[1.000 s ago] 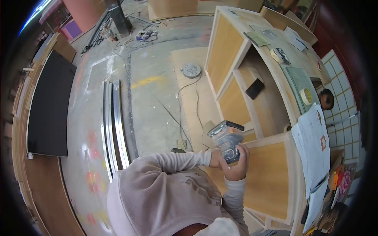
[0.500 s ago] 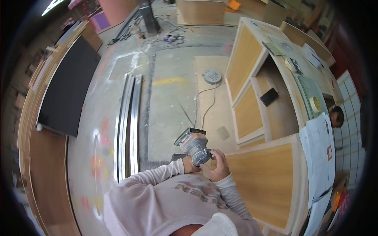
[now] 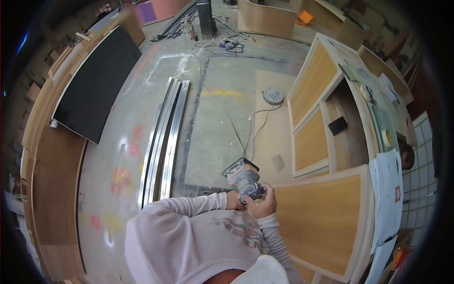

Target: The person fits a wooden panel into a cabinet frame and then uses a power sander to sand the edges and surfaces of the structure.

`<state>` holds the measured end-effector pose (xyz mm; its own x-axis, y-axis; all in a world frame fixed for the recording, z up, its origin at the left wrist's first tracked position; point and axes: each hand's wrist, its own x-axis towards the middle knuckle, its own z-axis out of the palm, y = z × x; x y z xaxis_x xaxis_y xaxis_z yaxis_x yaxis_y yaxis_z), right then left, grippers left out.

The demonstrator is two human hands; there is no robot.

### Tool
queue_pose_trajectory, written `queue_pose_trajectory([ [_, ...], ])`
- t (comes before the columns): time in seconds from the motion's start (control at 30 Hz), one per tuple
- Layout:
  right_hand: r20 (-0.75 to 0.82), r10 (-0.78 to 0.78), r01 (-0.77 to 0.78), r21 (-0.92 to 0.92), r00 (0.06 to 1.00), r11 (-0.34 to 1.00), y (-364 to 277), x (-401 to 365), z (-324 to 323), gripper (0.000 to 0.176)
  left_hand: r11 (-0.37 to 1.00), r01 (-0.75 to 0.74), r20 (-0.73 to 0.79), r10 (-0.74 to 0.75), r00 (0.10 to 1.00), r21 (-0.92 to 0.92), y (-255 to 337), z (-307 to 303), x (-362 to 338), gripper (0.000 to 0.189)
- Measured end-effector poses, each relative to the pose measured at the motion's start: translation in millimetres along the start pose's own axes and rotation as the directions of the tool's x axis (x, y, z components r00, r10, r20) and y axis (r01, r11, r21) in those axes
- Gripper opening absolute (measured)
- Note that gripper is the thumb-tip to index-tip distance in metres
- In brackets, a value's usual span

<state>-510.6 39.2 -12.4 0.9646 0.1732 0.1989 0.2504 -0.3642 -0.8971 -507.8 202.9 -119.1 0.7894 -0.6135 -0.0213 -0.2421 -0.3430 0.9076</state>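
Note:
A dusty grey-and-orange sheet sander (image 3: 243, 177) is held in front of my body, its flat pad tilted up and away from me. My left hand (image 3: 233, 200) is closed around its near end from the left, with most of the fingers hidden behind the tool. My right hand (image 3: 266, 202) curls its fingers and thumb round the sander's rear end from the right. A cord (image 3: 247, 132) lies on the floor just beyond the sander.
On my right stands a wooden cabinet (image 3: 326, 215) with a black phone-like object (image 3: 337, 126) in its opening and papers (image 3: 385, 199) on top. Metal profiles (image 3: 165, 142) lie left on the floor. A round grey cord reel (image 3: 272, 96) and a small flat pad (image 3: 277, 162) are ahead.
My view has shifted, so the floor and cabinet appear farther right and lower. The sander stays in both hands, and the right fingers sit slightly differently on its rear end.

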Motion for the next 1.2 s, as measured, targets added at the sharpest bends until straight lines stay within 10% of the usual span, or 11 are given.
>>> queue_pose_trajectory([
  [0.5, 0.033, 0.127, -0.129, 0.092, 0.991, 0.987, -20.2, 49.6, 86.9, 0.058, 0.984, -0.120, -0.100, 0.107, 0.989, -0.129, -0.4, -104.6, -35.6, 0.030],
  [0.6, -0.063, -0.100, 0.079, -0.278, 0.993, 0.957, -30.4, 63.1, 91.1, 0.052, 0.972, -0.056, -0.013, 0.055, 0.998, -0.230, -53.9, -96.8, -29.4, 0.033],
  [0.67, -0.140, -0.120, 0.076, -0.286, 0.983, 0.955, -24.5, 55.6, 101.6, 0.050, 0.986, -0.163, 0.110, 0.166, 0.980, -0.028, -77.1, -104.6, -26.8, 0.034],
  [0.7, -0.111, -0.096, 0.059, -0.295, 0.989, 0.954, -29.0, 49.3, 97.1, 0.049, 0.899, -0.428, -0.159, 0.438, 0.885, 0.095, -91.0, -95.2, -19.2, 0.030],
  [0.77, 0.043, 0.010, 0.001, -0.266, 0.999, 0.964, -23.3, 27.2, 87.7, 0.041, 0.746, -0.496, 0.111, 0.503, 0.857, 0.445, -97.1, -108.6, -17.6, 0.013],
  [0.83, 0.091, 0.332, -0.262, -0.436, 0.939, 0.861, -25.7, -3.0, 80.0, 0.043, 0.953, -0.267, 0.066, 0.260, 0.963, 0.144, -171.6, -97.7, -22.4, 0.009],
  [0.87, 0.107, 0.478, -0.372, -0.490, 0.872, 0.788, -20.1, -18.2, 78.7, 0.045, 0.905, 0.257, 0.135, -0.224, 0.965, -0.338, -147.4, -107.0, -18.8, 0.016],
  [0.9, 0.028, 0.508, -0.436, -0.476, 0.861, 0.764, -13.0, -36.2, 73.2, 0.045, 0.396, 0.688, 0.389, -0.607, 0.693, -0.608, -113.3, -115.7, -14.8, 0.023],
  [1.03, -0.354, 0.681, -0.750, -0.102, 0.641, 0.653, 90.3, -174.1, 91.6, 0.047, 0.316, 0.822, 0.540, -0.633, 0.554, -0.473, -127.7, -106.7, -1.3, 0.020],
  [1.13, -0.586, 0.804, -0.941, 0.319, -0.098, 0.117, 250.0, -363.1, 179.4, 0.048, 0.396, 0.768, 0.507, -0.584, 0.633, -0.503, -101.2, -84.2, 1.6, 0.020],
  [1.2, -0.142, 0.986, -0.770, -0.637, 0.084, -0.027, 222.6, -424.6, 183.9, 0.029, 0.402, 0.760, 0.537, -0.541, 0.647, -0.511, -87.0, -51.3, 25.5, 0.020],
])
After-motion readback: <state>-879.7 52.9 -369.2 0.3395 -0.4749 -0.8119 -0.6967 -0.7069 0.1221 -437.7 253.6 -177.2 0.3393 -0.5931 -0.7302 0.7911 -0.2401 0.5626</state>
